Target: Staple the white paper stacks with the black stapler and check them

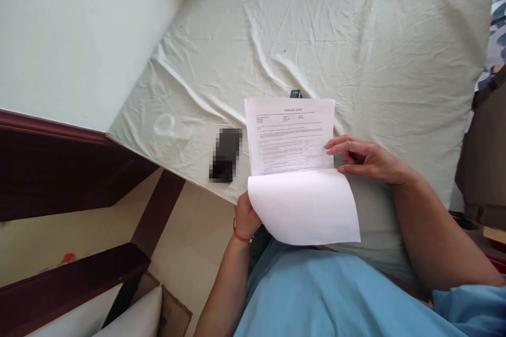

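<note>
Light, floppy paper sheets (294, 168): left hand (245, 218) pinches the folded edge, right hand (366, 159) lies open, fingertips steadying the side.

Soft, even daylight fills the frame, brightest on the wall (79, 26) at upper left and the sheet (316, 26) across the top. Shadows are faint, gathering only in the sheet's creases. Nothing glares. A dark patch (226, 154) at centre left is pixelated. Edges bend slightly; the focus is fairly sharp.
</note>
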Tool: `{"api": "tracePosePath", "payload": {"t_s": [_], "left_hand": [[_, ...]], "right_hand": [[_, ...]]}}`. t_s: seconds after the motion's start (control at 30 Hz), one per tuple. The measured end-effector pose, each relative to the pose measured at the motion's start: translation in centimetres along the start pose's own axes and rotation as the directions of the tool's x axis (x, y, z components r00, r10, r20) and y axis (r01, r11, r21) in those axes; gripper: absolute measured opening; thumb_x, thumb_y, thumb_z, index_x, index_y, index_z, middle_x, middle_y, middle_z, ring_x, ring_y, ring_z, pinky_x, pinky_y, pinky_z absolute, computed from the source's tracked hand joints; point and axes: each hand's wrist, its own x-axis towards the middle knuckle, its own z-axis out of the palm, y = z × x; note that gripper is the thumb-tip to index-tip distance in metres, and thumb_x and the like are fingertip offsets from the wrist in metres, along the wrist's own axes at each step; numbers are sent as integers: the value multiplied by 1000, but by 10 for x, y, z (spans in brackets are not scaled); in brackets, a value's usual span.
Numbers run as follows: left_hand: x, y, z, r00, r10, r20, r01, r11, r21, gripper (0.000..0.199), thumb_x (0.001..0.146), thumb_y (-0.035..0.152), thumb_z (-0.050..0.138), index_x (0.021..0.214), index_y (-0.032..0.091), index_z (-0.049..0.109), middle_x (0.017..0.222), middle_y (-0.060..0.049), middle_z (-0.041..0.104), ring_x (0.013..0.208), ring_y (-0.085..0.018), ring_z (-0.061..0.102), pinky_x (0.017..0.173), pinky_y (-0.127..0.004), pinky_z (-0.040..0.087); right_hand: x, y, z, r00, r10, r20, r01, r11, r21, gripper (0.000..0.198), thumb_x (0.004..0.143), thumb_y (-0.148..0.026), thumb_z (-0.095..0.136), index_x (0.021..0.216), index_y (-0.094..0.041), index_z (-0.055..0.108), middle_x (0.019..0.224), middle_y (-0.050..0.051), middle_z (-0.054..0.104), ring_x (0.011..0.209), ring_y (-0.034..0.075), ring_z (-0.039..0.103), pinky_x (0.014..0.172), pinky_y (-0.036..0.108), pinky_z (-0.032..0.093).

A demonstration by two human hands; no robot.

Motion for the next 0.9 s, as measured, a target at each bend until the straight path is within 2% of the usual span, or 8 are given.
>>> {"api": "tracePosePath", "payload": {"t_s": [0.17,0.27,0.4,0.5,0.57,0.7,0.77,0.9], "left_hand": [[-1,0,2,1000,13,3,-13,997,-76,17,74,27,66,82,15,75,78,-2,78,76,-22,71,69,-32,59],[-1,1,3,1000,15,10,-14,997,-79,19,75,26,64,85,14,76,81,-2,79,79,-22,72,72,-33,59],[0,1,3,998,62,29,-62,998,-8,19,75,26,63,82,14,76,78,-3,79,75,-22,69,70,-31,56],[-2,3,3,999,51,19,-53,994,98,22,83,32,61,83,15,74,75,-2,75,73,-20,65,69,-29,53],[-7,8,2,1000,6,11,-8,990,140,27,90,38,59,83,15,71,73,0,72,70,-18,61,66,-27,49],[-20,23,3,993,-79,85,76,996,41,41,98,50,55,81,15,68,72,-1,67,69,-16,57,63,-25,46],[-25,28,5,988,-83,127,88,996,-34,44,99,54,54,88,15,71,77,-2,68,74,-17,60,69,-26,49],[-29,24,8,993,-102,58,107,988,-107,45,97,58,59,89,16,74,78,-2,68,76,-17,59,74,-26,49]], "right_hand": [[-2,-2,-3,990,-23,142,29,999,-43,40,86,-29,76,126,-35,75,141,6,63,72,11,56,63,27,49],[0,-4,-1,988,-36,149,45,997,-55,48,83,-33,81,130,-36,73,143,7,63,79,14,61,66,28,51],[1,-8,6,999,-28,-32,29,999,29,36,86,-41,79,121,-36,78,132,6,69,67,12,55,59,29,47],[0,-8,10,982,-41,-184,64,991,121,30,85,-51,79,107,-32,83,117,8,74,85,20,66,72,34,53],[0,-5,12,958,-57,-279,109,978,177,32,81,-57,79,93,-28,83,102,9,76,94,26,69,80,38,55],[3,6,18,868,126,-480,15,960,279,34,83,-56,78,79,-22,76,75,3,68,67,18,62,64,33,52],[6,8,19,811,182,-556,-37,964,262,29,87,-51,76,85,-22,74,76,1,67,65,15,59,62,30,51],[10,6,19,738,70,-671,-52,998,46,30,89,-46,74,110,-25,69,108,5,70,86,17,63,76,31,55]]}}
